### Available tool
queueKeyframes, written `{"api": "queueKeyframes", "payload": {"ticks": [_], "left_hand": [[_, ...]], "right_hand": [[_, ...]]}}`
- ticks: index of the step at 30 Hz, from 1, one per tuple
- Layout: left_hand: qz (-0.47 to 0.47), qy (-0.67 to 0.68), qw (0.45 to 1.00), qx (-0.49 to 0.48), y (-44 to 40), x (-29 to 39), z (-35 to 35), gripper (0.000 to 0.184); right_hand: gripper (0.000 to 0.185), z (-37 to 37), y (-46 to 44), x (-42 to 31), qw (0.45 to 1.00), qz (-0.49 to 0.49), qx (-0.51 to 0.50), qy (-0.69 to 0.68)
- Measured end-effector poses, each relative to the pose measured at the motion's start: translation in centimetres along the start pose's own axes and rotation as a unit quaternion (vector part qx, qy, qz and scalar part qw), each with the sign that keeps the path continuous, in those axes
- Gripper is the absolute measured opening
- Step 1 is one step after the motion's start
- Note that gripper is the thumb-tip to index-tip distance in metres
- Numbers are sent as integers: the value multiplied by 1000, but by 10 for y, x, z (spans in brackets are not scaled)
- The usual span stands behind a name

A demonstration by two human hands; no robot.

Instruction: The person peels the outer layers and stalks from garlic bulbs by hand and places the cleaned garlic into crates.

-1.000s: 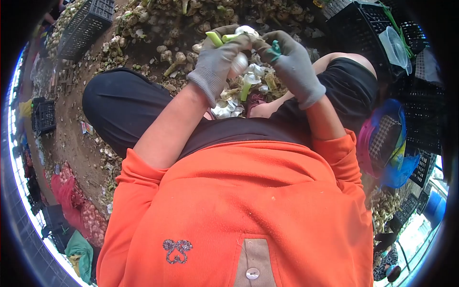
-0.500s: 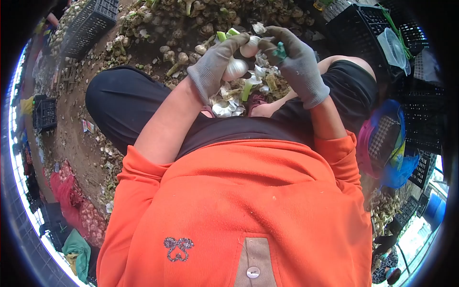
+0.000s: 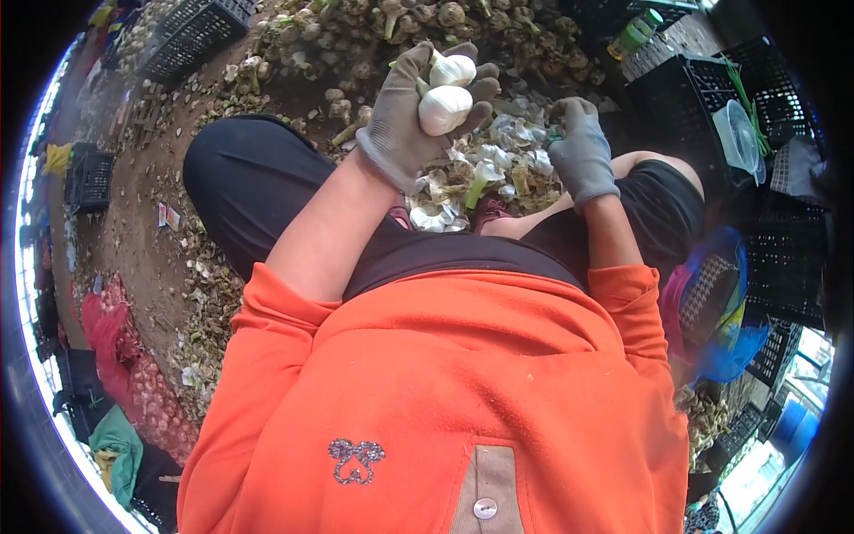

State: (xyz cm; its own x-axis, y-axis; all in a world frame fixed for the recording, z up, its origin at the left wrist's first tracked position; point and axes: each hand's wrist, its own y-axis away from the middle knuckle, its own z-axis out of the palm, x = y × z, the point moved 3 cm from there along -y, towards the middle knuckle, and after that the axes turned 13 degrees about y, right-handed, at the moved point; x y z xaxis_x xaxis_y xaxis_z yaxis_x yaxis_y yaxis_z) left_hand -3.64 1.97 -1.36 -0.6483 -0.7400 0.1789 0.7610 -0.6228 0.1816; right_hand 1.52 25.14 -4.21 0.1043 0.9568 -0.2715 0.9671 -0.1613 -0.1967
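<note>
My left hand (image 3: 390,125), in a grey work glove, is turned palm up with its fingers curled around two peeled-looking white garlic bulbs (image 3: 445,110). Short green stem stubs show beside the thumb. Off to the right, my right hand (image 3: 583,156), also gloved, is closed and apart from the bulbs. A bit of green shows at its fingers; what it holds, if anything, I cannot make out. Below and between the hands lies a heap of white garlic skins (image 3: 507,160) with a cut green stem piece (image 3: 477,192) on it.
Untrimmed garlic (image 3: 427,22) is piled on the ground ahead. Black crates (image 3: 676,98) stand at the right, one with a clear plastic tub (image 3: 737,138). A green-capped bottle (image 3: 636,34) is at the far right. Red net sacks (image 3: 151,383) lie at the left.
The hands have separated: my right hand has drawn away to the right and down. My left hand has turned palm up with both bulbs in it. The view has shifted slightly.
</note>
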Motion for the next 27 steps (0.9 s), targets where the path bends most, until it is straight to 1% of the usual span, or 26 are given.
{"api": "queueKeyframes", "payload": {"ticks": [1,2,3,5,6,7,8,9,10,11,12,13,14,15,17,18,20,21,24,25,27], "left_hand": [[11,27,999,16,-1,1,1,49],[32,25,999,31,-2,2,1,49],[54,25,997,46,-1,3,4,49],[83,23,994,63,3,4,10,45],[128,-85,987,44,6,6,5,44],[173,-192,966,20,6,9,-6,43],[216,-293,931,-15,1,11,-2,42],[162,-98,981,47,0,0,9,38],[167,-150,972,65,5,-9,20,36],[120,-248,960,59,3,-12,10,35],[128,-411,891,147,-11,-23,-6,33],[172,-409,892,86,3,-35,21,29],[177,-404,897,33,1,-40,15,31],[109,-473,873,50,8,-38,28,38],[168,-597,784,-3,9,-34,35,50],[164,-603,781,-13,18,-34,50,55],[226,-598,768,-38,25,-29,57,50],[257,-594,760,-51,26,-25,59,48],[286,-382,877,-58,22,-8,50,45],[288,-326,900,6,22,-1,48,34],[317,-339,883,61,25,16,33,26]], "right_hand": [[26,0,0,2,1000,12,-15,1],[25,0,0,3,999,24,-30,2],[26,-8,0,-5,995,46,-89,18],[33,-8,4,-8,990,44,-138,2],[36,-8,5,-8,986,43,-159,-4],[45,-6,6,-14,987,30,-116,-104],[52,1,11,-25,909,50,-119,-396],[57,1,17,-39,783,107,-223,-571],[60,-9,20,-58,701,139,-270,-646],[60,-12,21,-74,648,157,-294,-684],[61,-10,22,-87,588,170,-324,-721],[53,-9,23,-94,559,192,-305,-747],[46,-5,25,-97,523,214,-291,-772],[43,6,26,-90,478,186,-292,-807],[38,7,22,-84,377,137,-309,-863],[38,7,22,-80,375,147,-304,-863],[37,11,20,-75,368,166,-295,-866],[34,5,18,-77,388,175,-295,-856],[28,34,16,-58,423,239,-273,-830],[24,48,17,-53,467,282,-265,-795],[22,70,19,-49,433,270,-280,-814]]}}
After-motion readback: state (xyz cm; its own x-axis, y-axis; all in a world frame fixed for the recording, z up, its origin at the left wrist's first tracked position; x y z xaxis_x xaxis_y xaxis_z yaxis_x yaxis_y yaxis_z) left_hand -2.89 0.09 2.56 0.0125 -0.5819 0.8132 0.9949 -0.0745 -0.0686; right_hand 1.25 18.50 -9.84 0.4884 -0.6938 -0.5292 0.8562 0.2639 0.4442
